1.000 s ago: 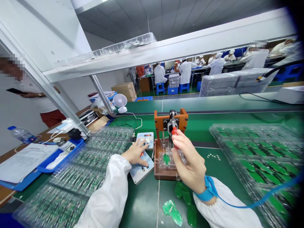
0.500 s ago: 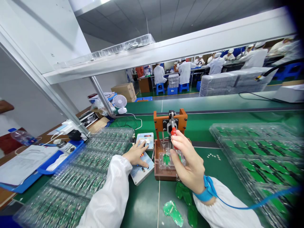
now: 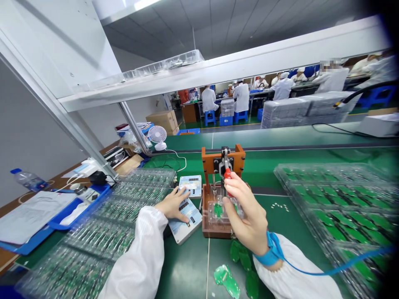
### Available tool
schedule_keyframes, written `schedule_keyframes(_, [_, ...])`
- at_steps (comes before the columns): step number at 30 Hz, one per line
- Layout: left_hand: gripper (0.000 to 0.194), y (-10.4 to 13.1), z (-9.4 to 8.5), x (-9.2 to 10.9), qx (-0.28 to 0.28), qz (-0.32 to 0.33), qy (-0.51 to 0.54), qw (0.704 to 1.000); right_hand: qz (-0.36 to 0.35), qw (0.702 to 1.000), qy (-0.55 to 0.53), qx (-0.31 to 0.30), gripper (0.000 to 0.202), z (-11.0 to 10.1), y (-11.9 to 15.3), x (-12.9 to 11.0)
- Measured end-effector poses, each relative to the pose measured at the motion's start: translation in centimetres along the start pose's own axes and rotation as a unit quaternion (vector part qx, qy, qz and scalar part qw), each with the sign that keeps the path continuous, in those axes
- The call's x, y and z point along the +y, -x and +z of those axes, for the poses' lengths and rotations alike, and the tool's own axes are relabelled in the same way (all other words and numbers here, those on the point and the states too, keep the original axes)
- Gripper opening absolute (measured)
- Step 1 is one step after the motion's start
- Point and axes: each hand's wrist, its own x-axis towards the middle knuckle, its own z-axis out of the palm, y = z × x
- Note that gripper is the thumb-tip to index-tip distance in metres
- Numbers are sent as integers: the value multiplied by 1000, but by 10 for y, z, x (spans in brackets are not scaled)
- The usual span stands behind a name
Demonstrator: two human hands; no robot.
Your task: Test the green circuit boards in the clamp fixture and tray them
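My right hand [image 3: 246, 211], with a blue wrist strap, is closed around the red handle [image 3: 227, 174] of a toggle clamp on an orange and brown press fixture [image 3: 207, 160]. Under the clamp, a clear holder [image 3: 212, 214] has green pieces in it. My left hand [image 3: 173, 204] rests with fingers spread on the lower white control box [image 3: 187, 226]; its fingertips reach toward the upper box [image 3: 195, 187]. Both displays look unlit. Green boards [image 3: 227, 280] lie on the mat in front of the fixture, some partly below my right wrist.
Clear trays of boards stand at left [image 3: 102, 232] and right [image 3: 336, 207]. Small white bits [image 3: 279, 206] lie right of the fixture. A small fan [image 3: 157, 135] and blue tray [image 3: 62, 220] are at left. People sit beyond the bench.
My left hand has shifted slightly left on the boxes. The red digits on the displays no longer show. A person's arm at the far left has gone from view. My right hand stays on the handle.
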Motion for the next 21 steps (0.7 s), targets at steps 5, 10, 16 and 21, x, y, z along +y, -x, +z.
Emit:
schedule_keyframes(5, [129,-1,2,-2,10,12,5,1000,1,1000,-1,0,61,0,0,-1])
schedule_keyframes(10, [131,-1,-1,0,-9,-8,-5,1000,5,1000,-1,-2,60,-1,0,-1])
schedule_keyframes(16, [130,0,-3,3,-19,-12,-17,1000,4,1000,-3,-6,59,-1,-1,0])
schedule_keyframes(21, [131,-4,-3,5,-29,-27,-40,998,-1,1000,-6,-1,58,0,-1,-1])
